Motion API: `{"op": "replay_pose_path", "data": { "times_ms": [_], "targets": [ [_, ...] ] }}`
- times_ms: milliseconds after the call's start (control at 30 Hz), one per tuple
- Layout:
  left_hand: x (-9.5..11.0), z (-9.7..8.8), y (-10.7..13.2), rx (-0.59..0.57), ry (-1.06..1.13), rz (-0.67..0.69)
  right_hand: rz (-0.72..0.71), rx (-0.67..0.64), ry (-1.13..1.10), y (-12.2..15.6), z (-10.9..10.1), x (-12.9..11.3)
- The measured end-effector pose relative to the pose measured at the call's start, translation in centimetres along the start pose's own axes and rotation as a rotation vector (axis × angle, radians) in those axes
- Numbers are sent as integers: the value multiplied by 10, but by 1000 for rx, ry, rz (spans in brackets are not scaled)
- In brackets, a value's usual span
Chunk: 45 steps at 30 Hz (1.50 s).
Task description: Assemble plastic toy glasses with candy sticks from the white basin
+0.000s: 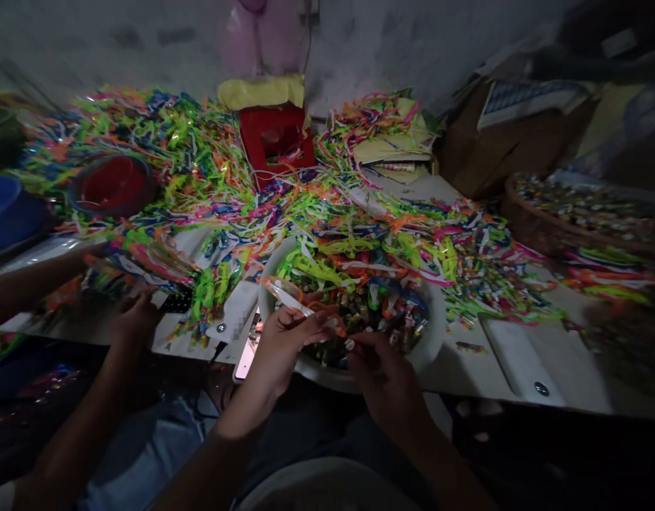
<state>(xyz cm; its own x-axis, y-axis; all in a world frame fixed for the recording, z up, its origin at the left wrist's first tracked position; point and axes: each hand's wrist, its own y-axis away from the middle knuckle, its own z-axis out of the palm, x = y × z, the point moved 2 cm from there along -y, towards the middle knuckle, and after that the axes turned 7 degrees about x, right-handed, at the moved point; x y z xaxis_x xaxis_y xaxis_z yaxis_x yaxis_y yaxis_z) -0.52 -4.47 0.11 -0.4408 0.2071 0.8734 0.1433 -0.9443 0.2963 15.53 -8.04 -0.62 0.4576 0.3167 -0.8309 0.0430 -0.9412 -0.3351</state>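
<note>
My left hand (289,337) is closed, its thumb and fingertips pinching an orange and clear plastic strap (284,292) whose looped end sticks out to the left. Close beside it, my right hand (380,369) pinches a small whitish piece (350,345) at the strap's orange end; whether the two are joined I cannot tell. Both hands are over the front rim of a round white basin (436,333). Yellow, orange and white straps lie in this basin, along with many small dark and metallic-looking pieces.
A co-worker's hand (135,316) works among straps at left. Heaped coloured straps (189,149) cover the back, around a red stool (277,135). A lit phone (248,355) lies left of the basin, a white panel (519,358) right. Farther right stands a brown tub (529,223).
</note>
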Motion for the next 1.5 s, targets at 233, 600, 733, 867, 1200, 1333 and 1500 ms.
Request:
{"op": "replay_pose_path", "data": {
  "times_ms": [233, 600, 733, 867, 1200, 1333, 1500],
  "targets": [
    [-5, 3, -1, -9, -77, 31, -56, 113, 44, -2, 5, 5],
    [-4, 8, 1, -67, -92, -9, 104, 52, 4, -6, 2, 11],
    [-6, 13, 5, -59, -72, -25, 227, -65, -96, -12, -8, 16],
    [-6, 16, 5, -78, -78, -37, 209, -132, 37, -13, -16, 11],
    [-8, 19, 11, -56, -42, -6, 55, -199, 220, -10, -10, 9],
    [-9, 21, 11, -114, -24, -25, 95, -275, 108, -17, -13, 14],
    [-10, 21, 13, -187, -52, -3, 52, -96, 134, -14, -10, 15]
  ]
}}
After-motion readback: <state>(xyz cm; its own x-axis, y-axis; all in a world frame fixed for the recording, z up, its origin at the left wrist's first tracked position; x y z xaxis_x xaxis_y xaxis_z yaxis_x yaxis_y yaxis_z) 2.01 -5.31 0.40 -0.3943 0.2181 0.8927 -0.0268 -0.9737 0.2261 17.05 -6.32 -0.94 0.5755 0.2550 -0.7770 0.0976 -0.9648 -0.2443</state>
